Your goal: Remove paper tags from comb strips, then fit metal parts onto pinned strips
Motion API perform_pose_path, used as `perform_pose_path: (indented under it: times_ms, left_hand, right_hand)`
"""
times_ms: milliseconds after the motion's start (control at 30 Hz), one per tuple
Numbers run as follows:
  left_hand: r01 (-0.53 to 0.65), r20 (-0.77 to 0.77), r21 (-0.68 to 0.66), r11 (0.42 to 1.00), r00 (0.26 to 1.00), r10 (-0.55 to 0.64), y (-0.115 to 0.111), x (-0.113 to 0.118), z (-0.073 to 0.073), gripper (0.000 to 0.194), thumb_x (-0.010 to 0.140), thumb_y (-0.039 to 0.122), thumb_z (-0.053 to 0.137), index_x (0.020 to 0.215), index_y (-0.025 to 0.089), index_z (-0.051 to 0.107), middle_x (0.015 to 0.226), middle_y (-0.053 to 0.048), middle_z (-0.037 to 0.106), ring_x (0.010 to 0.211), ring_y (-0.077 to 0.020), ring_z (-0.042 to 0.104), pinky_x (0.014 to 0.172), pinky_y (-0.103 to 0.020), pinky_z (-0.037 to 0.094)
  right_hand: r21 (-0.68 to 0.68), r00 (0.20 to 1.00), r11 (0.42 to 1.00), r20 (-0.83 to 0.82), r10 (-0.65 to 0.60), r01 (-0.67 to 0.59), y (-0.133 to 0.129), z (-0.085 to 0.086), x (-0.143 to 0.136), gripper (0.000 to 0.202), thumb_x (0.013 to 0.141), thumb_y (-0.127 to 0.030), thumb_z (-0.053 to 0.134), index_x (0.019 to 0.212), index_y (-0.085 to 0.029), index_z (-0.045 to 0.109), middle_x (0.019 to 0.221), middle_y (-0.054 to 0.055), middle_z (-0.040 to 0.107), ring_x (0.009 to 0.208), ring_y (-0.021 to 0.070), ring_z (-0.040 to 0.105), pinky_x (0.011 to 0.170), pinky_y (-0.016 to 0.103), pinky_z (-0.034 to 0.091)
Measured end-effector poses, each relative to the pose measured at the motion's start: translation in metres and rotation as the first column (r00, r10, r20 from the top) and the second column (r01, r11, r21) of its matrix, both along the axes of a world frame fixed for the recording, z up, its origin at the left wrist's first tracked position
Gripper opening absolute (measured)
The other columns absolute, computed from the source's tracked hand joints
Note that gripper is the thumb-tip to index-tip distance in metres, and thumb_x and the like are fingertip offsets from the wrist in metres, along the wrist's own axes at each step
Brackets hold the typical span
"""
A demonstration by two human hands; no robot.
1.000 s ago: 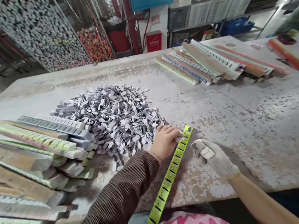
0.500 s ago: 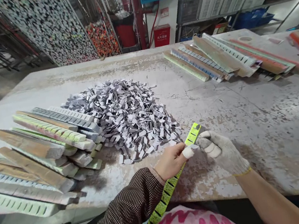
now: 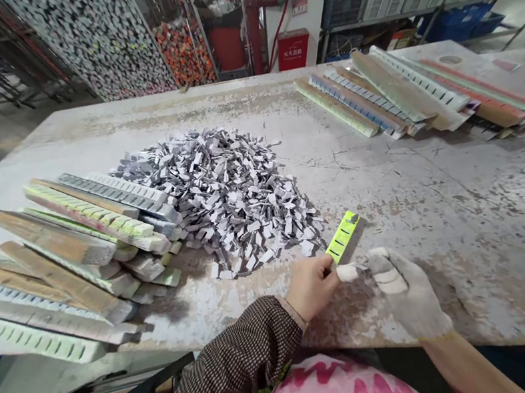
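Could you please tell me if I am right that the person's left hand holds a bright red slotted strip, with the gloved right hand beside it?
Not quite: the slotted strip is bright yellow-green, not red, as the head view shows. The left hand does hold it, with the gloved right hand beside it.

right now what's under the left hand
A yellow-green slotted strip runs in under the left hand; its far end shows beyond the fingers, over the tabletop. The stretch beneath the hand is covered, so its slots there cannot be seen.
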State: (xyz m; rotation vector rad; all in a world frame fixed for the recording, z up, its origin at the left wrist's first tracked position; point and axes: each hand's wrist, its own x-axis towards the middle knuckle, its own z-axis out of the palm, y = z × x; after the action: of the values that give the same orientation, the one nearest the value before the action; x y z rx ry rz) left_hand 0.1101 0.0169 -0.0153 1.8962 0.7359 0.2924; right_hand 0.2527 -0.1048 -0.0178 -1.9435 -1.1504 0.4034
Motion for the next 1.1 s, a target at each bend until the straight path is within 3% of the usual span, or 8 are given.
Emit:
perform_pose_path:
  times_ms: [133,267,367,433,500,633,767,1100]
  left_hand:
    - [0.1,0.023,0.145,0.984,0.994,-0.104,-0.003,-0.003,0.001,0.033,0.099,0.033,0.053,0.07,0.019,0.048,0.068,0.002,0.052,0.064,-0.0119,0.045,0.06,-0.025,0.031]
    - [0.188,0.002,0.246,0.951,0.981,-0.194,-0.006,-0.004,-0.004,0.036,0.104,0.035,0.044,0.074,0.019,0.052,0.074,-0.001,0.059,0.068,-0.014,0.051,0.065,-0.027,0.039]
    - [0.19,-0.17,0.395,0.899,0.977,-0.132,-0.003,0.0,-0.014,0.024,0.104,0.037,0.047,0.101,0.019,0.062,0.094,-0.005,0.067,0.084,-0.0199,0.059,0.078,-0.033,0.046]
    - [0.203,-0.265,0.495,0.845,0.961,-0.076,-0.001,0.001,-0.02,0.035,0.099,0.045,0.057,0.122,0.018,0.057,0.109,-0.01,0.066,0.098,-0.0257,0.059,0.088,-0.04,0.048]
    - [0.217,-0.319,0.55,0.807,0.947,-0.037,-0.001,0.001,-0.026,0.046,0.094,0.047,0.064,0.128,0.017,0.054,0.115,-0.011,0.063,0.105,-0.0286,0.057,0.092,-0.044,0.048]
    - [0.236,-0.349,0.552,0.8,0.936,-0.035,-0.003,0.0,-0.034,0.038,0.093,0.04,0.066,0.123,0.019,0.055,0.113,-0.009,0.062,0.106,-0.0281,0.058,0.091,-0.043,0.049]
    - [0.249,-0.351,0.525,0.814,0.935,-0.06,-0.003,0.0,-0.038,0.041,0.092,0.039,0.067,0.125,0.019,0.054,0.115,-0.01,0.061,0.107,-0.0282,0.058,0.091,-0.043,0.05]
    - [0.247,-0.317,0.567,0.786,0.946,-0.068,0.0,0.001,-0.041,0.036,0.095,0.042,0.063,0.122,0.019,0.057,0.112,-0.009,0.065,0.104,-0.0271,0.06,0.089,-0.042,0.048]
  right_hand:
    - [0.019,0.964,0.998,-0.258,-0.057,0.064,0.003,-0.001,-0.008,0.038,0.097,-0.056,0.053,0.078,-0.024,0.059,0.069,0.002,0.061,0.063,0.0189,0.055,0.059,0.031,0.05]
    - [-0.077,0.87,0.997,-0.492,-0.019,-0.022,0.007,-0.01,-0.005,0.043,0.098,-0.061,0.048,0.079,-0.024,0.058,0.06,0.001,0.057,0.047,0.0173,0.049,0.045,0.031,0.041]
    - [-0.063,0.981,0.998,-0.193,-0.028,0.016,0.017,-0.022,0.02,0.04,0.099,-0.058,0.047,0.084,-0.023,0.061,0.067,0.003,0.064,0.055,0.0182,0.055,0.054,0.031,0.044]
    - [-0.039,0.993,0.999,0.113,-0.033,0.037,0.028,-0.03,0.042,0.037,0.099,-0.053,0.046,0.093,-0.021,0.065,0.076,0.006,0.07,0.064,0.0199,0.061,0.062,0.031,0.045]
    - [-0.052,0.928,0.998,0.373,-0.007,0.028,0.041,-0.037,0.06,0.038,0.099,-0.05,0.046,0.097,-0.019,0.067,0.082,0.01,0.073,0.07,0.0219,0.064,0.064,0.031,0.043]
    - [-0.191,0.712,0.981,0.694,0.104,0.044,0.057,-0.041,0.07,0.036,0.097,-0.043,0.045,0.087,-0.018,0.069,0.073,0.01,0.069,0.061,0.0205,0.057,0.057,0.031,0.028]
    - [-0.333,0.629,0.941,0.744,0.225,0.058,0.06,-0.035,0.066,0.029,0.095,-0.037,0.048,0.083,-0.018,0.066,0.07,0.007,0.066,0.056,0.0166,0.05,0.056,0.031,0.018]
    - [-0.35,0.684,0.933,0.701,0.201,0.085,0.068,-0.045,0.069,0.031,0.095,-0.037,0.043,0.084,-0.018,0.065,0.068,0.007,0.066,0.052,0.0155,0.047,0.055,0.028,0.018]
